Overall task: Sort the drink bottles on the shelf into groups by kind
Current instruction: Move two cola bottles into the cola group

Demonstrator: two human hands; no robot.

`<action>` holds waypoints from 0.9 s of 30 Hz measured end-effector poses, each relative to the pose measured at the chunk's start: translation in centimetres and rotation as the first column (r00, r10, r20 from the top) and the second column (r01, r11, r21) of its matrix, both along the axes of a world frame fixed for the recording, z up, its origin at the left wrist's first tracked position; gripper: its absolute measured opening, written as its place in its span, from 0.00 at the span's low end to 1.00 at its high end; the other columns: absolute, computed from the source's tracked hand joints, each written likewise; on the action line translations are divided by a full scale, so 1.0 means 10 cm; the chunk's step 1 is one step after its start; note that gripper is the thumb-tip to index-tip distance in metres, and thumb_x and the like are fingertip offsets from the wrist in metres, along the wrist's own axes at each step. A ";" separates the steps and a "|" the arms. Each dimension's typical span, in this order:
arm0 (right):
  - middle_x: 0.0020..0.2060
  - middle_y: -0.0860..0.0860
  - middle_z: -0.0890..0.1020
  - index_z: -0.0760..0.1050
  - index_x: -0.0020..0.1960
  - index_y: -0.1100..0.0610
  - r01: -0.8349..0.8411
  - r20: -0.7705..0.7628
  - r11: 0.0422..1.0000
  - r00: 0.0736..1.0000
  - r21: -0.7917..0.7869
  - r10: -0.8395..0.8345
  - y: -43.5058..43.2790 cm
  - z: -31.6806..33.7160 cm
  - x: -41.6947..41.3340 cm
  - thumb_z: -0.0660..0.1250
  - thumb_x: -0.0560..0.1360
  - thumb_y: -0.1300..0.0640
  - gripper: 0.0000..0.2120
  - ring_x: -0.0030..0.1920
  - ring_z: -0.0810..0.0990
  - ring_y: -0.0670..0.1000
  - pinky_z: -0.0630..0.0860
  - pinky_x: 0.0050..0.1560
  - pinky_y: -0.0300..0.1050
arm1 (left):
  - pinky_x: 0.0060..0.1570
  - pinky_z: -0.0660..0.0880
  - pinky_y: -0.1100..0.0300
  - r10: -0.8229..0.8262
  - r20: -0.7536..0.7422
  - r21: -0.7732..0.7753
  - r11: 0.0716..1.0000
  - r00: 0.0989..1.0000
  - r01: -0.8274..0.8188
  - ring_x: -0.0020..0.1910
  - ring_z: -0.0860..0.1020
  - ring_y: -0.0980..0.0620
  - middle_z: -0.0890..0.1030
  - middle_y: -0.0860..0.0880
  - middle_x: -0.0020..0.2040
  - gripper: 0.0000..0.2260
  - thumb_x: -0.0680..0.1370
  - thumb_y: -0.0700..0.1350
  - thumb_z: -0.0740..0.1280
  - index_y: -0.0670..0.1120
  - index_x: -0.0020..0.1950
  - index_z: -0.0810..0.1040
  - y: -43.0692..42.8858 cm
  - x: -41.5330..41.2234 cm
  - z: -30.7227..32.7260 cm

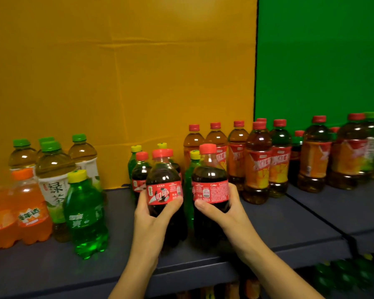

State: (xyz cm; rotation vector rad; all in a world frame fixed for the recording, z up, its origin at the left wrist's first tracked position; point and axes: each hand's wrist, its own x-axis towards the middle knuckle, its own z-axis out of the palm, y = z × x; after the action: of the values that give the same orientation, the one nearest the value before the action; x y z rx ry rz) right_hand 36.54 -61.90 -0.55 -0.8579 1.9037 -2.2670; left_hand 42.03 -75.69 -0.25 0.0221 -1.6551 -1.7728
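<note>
Both forearms reach in from the near edge and angle toward the middle of the dark shelf (279, 221), each hand around its own cola bottle.

The left hand (153, 212) grips the left cola bottle (163, 175) at the lower edge of its red label. The thumb lies across the front and the fingers curl round the left side and out of sight behind. The right hand (224, 210) holds the right cola bottle (209, 175) the same way, mirrored: thumb on the front under the label, fingers wrapped round the right side. Both bottles are upright, just beside each other with a narrow gap between. Their dark bases sit low by the shelf surface, but I cannot tell whether they rest on it or are slightly lifted.

Just behind the left one stands a third cola bottle (139, 173), with green yellow-capped bottles (134, 158) farther back and another (190, 186) showing between the two held bottles.

To the left, near the front, stand a green soda bottle (85, 212) and orange soda bottles (29, 208), with green tea bottles (53, 178) behind them. To the right, red-capped iced tea bottles (257, 169) run along the far side.
</note>
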 end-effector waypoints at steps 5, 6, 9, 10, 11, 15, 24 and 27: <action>0.45 0.37 0.82 0.67 0.57 0.44 0.031 -0.009 0.999 0.999 0.038 -0.031 0.67 0.05 -0.02 0.75 0.61 0.46 0.28 0.47 0.80 0.36 0.76 0.45 0.35 | 0.49 0.76 0.59 -0.044 -0.024 -0.050 0.998 0.999 0.043 0.49 0.81 0.56 0.83 0.52 0.49 0.19 0.64 0.47 0.72 0.54 0.54 0.76 0.56 -0.15 0.14; 0.45 0.37 0.82 0.68 0.57 0.44 0.046 -0.009 0.998 0.999 0.035 -0.046 0.84 0.04 -0.04 0.74 0.61 0.47 0.27 0.47 0.81 0.37 0.76 0.44 0.34 | 0.49 0.75 0.60 -0.053 -0.031 -0.054 0.997 0.998 0.052 0.48 0.81 0.56 0.83 0.52 0.49 0.17 0.66 0.46 0.72 0.54 0.53 0.77 0.70 -0.20 0.15; 0.42 0.39 0.83 0.69 0.57 0.49 0.111 -0.016 0.994 0.994 0.011 -0.110 1.41 0.04 -0.11 0.74 0.62 0.49 0.26 0.45 0.81 0.37 0.75 0.42 0.29 | 0.45 0.75 0.62 -0.084 -0.052 -0.041 0.996 0.995 0.082 0.48 0.81 0.54 0.82 0.50 0.48 0.15 0.68 0.42 0.72 0.52 0.53 0.76 1.18 -0.34 0.15; 0.42 0.40 0.83 0.70 0.56 0.50 0.132 -0.016 0.991 0.991 0.004 -0.132 1.60 0.04 -0.15 0.75 0.62 0.49 0.26 0.44 0.81 0.38 0.75 0.41 0.29 | 0.45 0.75 0.62 -0.098 -0.056 -0.035 0.995 0.994 0.096 0.48 0.81 0.53 0.82 0.50 0.48 0.16 0.68 0.42 0.72 0.51 0.53 0.76 1.34 -0.39 0.14; 0.41 0.40 0.83 0.70 0.56 0.50 0.152 -0.015 0.988 0.988 -0.001 -0.152 1.78 0.03 -0.18 0.75 0.62 0.49 0.25 0.44 0.81 0.39 0.75 0.42 0.30 | 0.45 0.75 0.62 -0.113 -0.063 -0.032 0.993 0.992 0.111 0.48 0.81 0.53 0.82 0.49 0.49 0.17 0.66 0.44 0.72 0.51 0.54 0.76 1.51 -0.44 0.13; 0.41 0.41 0.83 0.72 0.54 0.49 0.229 -0.010 0.973 0.973 -0.005 -0.229 2.46 -0.03 -0.34 0.76 0.62 0.49 0.23 0.44 0.81 0.40 0.76 0.42 0.31 | 0.42 0.76 0.65 -0.144 -0.067 -0.030 0.989 0.987 0.143 0.46 0.81 0.56 0.82 0.51 0.48 0.20 0.63 0.47 0.73 0.52 0.53 0.76 2.12 -0.60 0.06; 0.48 0.45 0.84 0.77 0.53 0.48 0.308 -0.003 0.951 0.951 0.021 -0.308 3.64 -0.06 -0.75 0.73 0.63 0.45 0.20 0.50 0.81 0.43 0.74 0.51 0.41 | 0.43 0.78 0.67 -0.253 -0.022 -0.122 0.961 0.967 0.249 0.45 0.81 0.58 0.83 0.53 0.46 0.17 0.66 0.41 0.75 0.55 0.49 0.74 3.31 -1.10 -0.06; 0.49 0.45 0.84 0.77 0.55 0.48 0.312 -0.012 0.950 0.950 0.030 -0.312 3.90 -0.07 -0.90 0.70 0.63 0.47 0.21 0.51 0.81 0.42 0.75 0.51 0.41 | 0.44 0.77 0.68 -0.281 -0.007 -0.147 0.949 0.960 0.277 0.47 0.81 0.60 0.83 0.54 0.47 0.20 0.65 0.43 0.76 0.54 0.52 0.74 3.57 -1.30 -0.07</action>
State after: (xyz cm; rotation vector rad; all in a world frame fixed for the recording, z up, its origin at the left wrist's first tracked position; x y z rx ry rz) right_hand 27.54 -22.94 -1.23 -0.5958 2.2100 -2.3922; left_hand 29.01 -40.02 -0.98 -0.3166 -1.8352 -1.8407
